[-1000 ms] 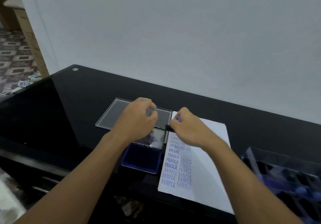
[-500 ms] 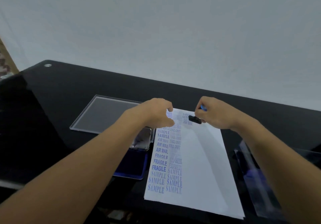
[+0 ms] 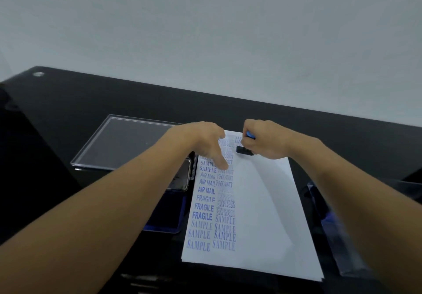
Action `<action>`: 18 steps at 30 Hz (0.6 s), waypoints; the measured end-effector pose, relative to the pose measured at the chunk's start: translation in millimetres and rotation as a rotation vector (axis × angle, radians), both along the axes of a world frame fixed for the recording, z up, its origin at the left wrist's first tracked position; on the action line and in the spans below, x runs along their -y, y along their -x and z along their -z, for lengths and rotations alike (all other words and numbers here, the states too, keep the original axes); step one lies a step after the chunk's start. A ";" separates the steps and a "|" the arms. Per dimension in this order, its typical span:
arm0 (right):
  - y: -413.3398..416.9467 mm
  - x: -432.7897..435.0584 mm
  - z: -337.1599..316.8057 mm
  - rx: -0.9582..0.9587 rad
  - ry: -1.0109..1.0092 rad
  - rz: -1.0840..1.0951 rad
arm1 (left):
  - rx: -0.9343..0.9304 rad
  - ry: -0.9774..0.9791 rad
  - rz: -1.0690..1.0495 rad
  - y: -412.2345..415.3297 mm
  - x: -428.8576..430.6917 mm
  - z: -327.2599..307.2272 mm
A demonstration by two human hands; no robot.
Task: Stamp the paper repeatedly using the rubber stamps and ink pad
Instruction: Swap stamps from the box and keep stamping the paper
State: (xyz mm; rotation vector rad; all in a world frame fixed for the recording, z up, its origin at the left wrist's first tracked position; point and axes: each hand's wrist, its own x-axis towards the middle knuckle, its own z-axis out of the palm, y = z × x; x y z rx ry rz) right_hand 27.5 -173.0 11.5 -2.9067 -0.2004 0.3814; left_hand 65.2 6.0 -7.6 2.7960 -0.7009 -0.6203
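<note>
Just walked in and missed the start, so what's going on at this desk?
A person is stamping a paper. The right hand grips a stamp at the sheet's far end, where a third column has begun. The left hand rests its fingers on the paper. Two columns of blue prints already run down its left side, and the ink pad lies open to its left.

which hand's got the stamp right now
The right hand pinches the black, blue-handled stamp at the far end of the paper; the left hand holds nothing and rests on it.
</note>
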 end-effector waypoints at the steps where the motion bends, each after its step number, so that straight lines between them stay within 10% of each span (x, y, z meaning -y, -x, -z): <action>1: -0.4 -0.1 1.4 0.002 0.004 -0.003 | -0.001 -0.012 0.001 -0.4 0.6 0.7; 18: -3.7 -1.7 10.1 0.019 0.020 -0.011 | 0.022 -0.087 0.004 2.1 4.7 2.3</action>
